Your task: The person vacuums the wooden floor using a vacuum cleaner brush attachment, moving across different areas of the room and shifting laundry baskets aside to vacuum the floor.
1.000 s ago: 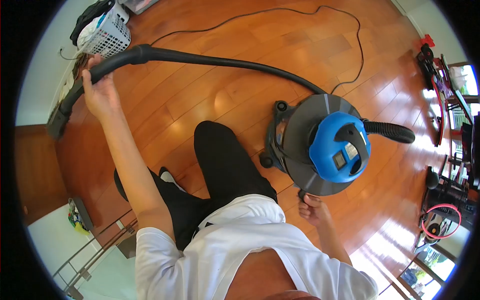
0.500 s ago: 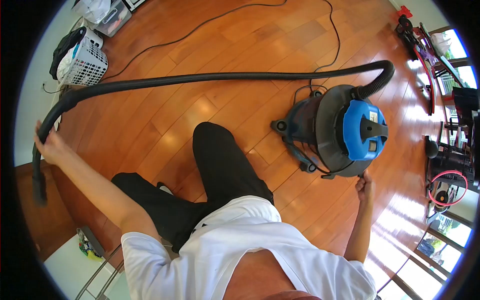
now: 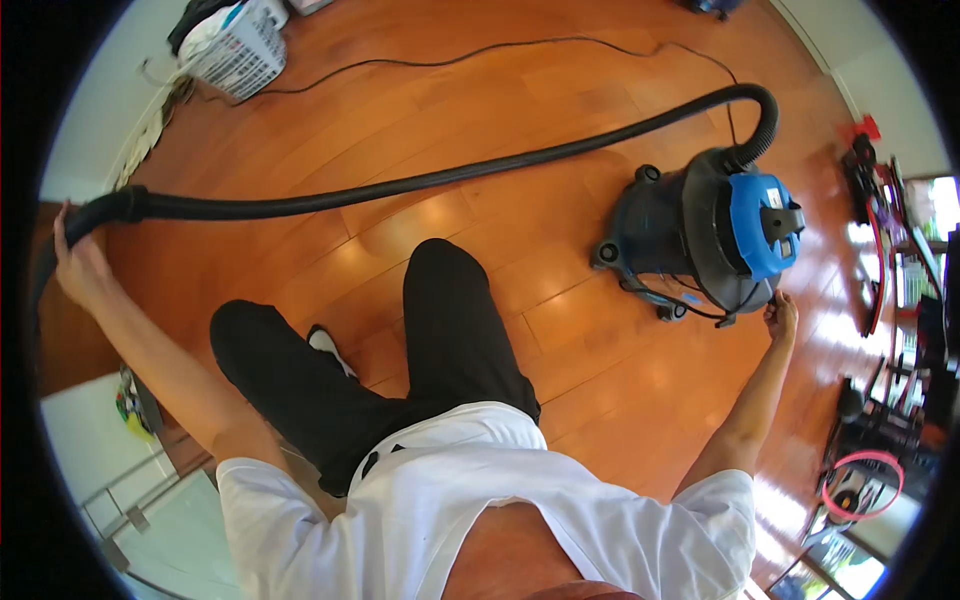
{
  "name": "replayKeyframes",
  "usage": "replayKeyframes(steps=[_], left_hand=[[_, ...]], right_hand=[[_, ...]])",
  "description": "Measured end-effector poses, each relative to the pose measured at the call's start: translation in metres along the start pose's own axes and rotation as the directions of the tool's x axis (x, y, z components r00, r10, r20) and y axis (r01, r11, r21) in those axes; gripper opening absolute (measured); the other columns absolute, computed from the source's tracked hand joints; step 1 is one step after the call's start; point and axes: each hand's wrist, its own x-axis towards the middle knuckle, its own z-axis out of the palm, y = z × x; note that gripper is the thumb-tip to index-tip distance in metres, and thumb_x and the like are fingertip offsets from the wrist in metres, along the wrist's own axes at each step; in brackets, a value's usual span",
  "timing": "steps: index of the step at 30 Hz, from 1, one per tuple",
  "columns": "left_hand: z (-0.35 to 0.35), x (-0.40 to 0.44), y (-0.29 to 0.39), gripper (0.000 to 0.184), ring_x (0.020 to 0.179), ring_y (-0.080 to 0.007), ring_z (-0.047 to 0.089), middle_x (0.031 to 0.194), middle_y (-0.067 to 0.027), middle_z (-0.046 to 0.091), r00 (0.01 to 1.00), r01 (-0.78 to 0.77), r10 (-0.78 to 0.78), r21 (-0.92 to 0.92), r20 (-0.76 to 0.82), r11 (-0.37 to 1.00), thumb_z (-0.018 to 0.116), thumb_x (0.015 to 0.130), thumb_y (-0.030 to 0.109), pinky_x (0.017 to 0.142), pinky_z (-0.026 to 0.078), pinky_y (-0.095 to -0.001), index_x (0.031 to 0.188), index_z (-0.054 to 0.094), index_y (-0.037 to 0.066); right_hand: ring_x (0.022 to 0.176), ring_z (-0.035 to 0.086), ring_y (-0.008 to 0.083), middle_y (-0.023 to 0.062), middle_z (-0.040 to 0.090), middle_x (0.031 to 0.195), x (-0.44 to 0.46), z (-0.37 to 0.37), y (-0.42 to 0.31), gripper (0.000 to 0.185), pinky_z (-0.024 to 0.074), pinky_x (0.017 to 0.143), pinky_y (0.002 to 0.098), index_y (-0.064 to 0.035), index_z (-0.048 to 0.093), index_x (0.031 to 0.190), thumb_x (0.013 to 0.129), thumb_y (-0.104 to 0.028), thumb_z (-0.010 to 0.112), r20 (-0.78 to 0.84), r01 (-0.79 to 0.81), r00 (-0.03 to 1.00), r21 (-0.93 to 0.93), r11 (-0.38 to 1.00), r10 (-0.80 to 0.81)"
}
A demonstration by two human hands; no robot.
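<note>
A drum vacuum cleaner (image 3: 655,235) with a dark body, small casters and a blue top (image 3: 752,232) stands tilted in view to my right. Its long black hose (image 3: 450,177) loops from the lid across the floor to my far left. There my left hand (image 3: 84,266) is closed around the hose's curved end, whose tip is lost at the dark edge of the view. My right hand (image 3: 783,317), arm stretched out, has its fingers curled at the lower rim of the vacuum's lid. A thin cord hangs along the body near that rim.
A black power cord (image 3: 420,64) runs over the wooden floor (image 3: 590,370) behind the hose. A white laundry basket (image 3: 243,60) stands at the upper left. Along the right wall are several items, among them a pink hoop (image 3: 862,486).
The view has turned, so the basket sits higher and the right-side items lower. The vacuum appears farther right, my right hand still at its rim. My left hand, holding the hose, appears slightly higher.
</note>
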Motion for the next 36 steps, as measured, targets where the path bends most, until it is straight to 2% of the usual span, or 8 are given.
replayKeyframes(steps=[8,13,17,21,24,28,30,36], left_hand=[[0.052,-0.048,-0.005,0.022,0.103,-0.0226,0.06,0.116,-0.0169,0.063,0.977,0.014,-0.002,0.056,-0.213,0.998,0.05,0.094,0.0,0.094,0.046,-0.0333,0.102,0.067,-0.011],[0.062,-0.05,-0.056,0.019,0.094,-0.0241,0.063,0.098,-0.0138,0.066,0.992,-0.027,0.006,0.164,0.124,0.986,0.058,0.094,0.009,0.088,0.05,-0.035,0.101,0.067,-0.006],[0.062,-0.035,-0.115,0.03,0.094,-0.0285,0.065,0.106,-0.0141,0.062,0.889,0.37,-0.333,-0.066,0.314,0.927,0.063,0.092,0.021,0.082,0.053,-0.0435,0.117,0.057,0.006],[0.117,-0.065,-0.108,0.026,0.086,-0.0255,0.065,0.102,-0.0125,0.062,0.717,0.615,-0.516,-0.078,0.468,0.784,0.064,0.091,0.021,0.076,0.055,-0.04,0.111,0.059,0.005],[0.154,-0.098,-0.133,0.023,0.073,-0.0154,0.063,0.082,-0.008,0.062,0.625,0.748,-0.645,-0.099,0.439,0.657,0.068,0.089,0.022,0.067,0.056,-0.0321,0.096,0.061,0.0],[0.166,-0.145,-0.229,0.021,0.066,-0.0193,0.062,0.078,-0.0085,0.06,0.421,0.902,-0.746,-0.328,0.516,0.281,0.07,0.086,0.017,0.064,0.057,-0.0368,0.093,0.056,0.003],[0.154,-0.157,-0.265,0.019,0.067,-0.0241,0.063,0.073,-0.0112,0.06,0.314,0.908,-0.771,-0.412,0.554,0.074,0.067,0.086,0.012,0.068,0.059,-0.0426,0.092,0.053,0.002],[0.111,-0.142,-0.381,0.026,0.078,-0.0311,0.065,0.087,-0.0201,0.059,-0.021,0.927,-0.828,-0.299,0.561,-0.227,0.063,0.091,0.017,0.078,0.059,-0.0516,0.098,0.046,-0.001]], right_hand=[[0.071,0.059,0.0128,0.0022,0.062,0.085,0.034,-0.03,-0.007,0.023,0.0482,0.056,0.0228,-0.0126,0.063,0.116,0.096,-0.022,0.059,0.166,0.041,0.985,0.025,0.999,-0.045],[0.092,0.06,0.0153,0.0003,0.062,0.108,-0.016,-0.034,-0.011,0.05,0.042,0.064,0.027,-0.0216,0.054,0.136,0.087,-0.025,0.065,-0.146,0.149,0.976,-0.084,0.985,-0.16],[0.081,0.063,0.0194,0.01,0.065,0.103,-0.072,0.018,-0.047,0.042,0.0509,0.072,0.0329,-0.0067,0.058,0.13,0.088,-0.013,0.06,-0.377,0.572,0.516,-0.517,0.637,-0.769],[0.094,0.06,0.0185,0.0092,0.064,0.107,-0.219,0.233,-0.104,0.036,0.0502,0.082,0.0325,-0.0022,0.058,0.128,0.094,-0.012,0.056,-0.052,0.826,0.434,-0.375,0.421,-0.899],[0.104,0.059,0.0214,0.0097,0.064,0.113,-0.323,0.417,-0.092,0.036,0.0449,0.095,0.0348,-0.0038,0.06,0.127,0.093,-0.015,0.061,0.349,0.826,0.564,-0.237,0.512,-0.748],[0.126,0.048,0.0262,0.02,0.053,0.13,-0.414,0.626,-0.025,0.068,0.0391,0.105,0.0364,-0.0038,0.028,0.15,0.092,-0.012,0.062,0.863,0.447,0.327,0.217,0.868,-0.385],[0.109,0.061,0.0279,0.0211,0.057,0.121,-0.436,0.713,0.018,0.076,0.0499,0.092,0.0356,0.0002,0.025,0.148,0.088,-0.018,0.067,0.903,0.082,0.303,0.294,0.952,-0.305],[0.066,0.065,0.0237,0.0208,0.061,0.096,-0.461,0.821,0.0,0.045,0.0553,0.055,0.0346,0.0024,0.042,0.123,0.084,-0.012,0.061,0.845,0.064,0.534,-0.067,0.996,0.023]])
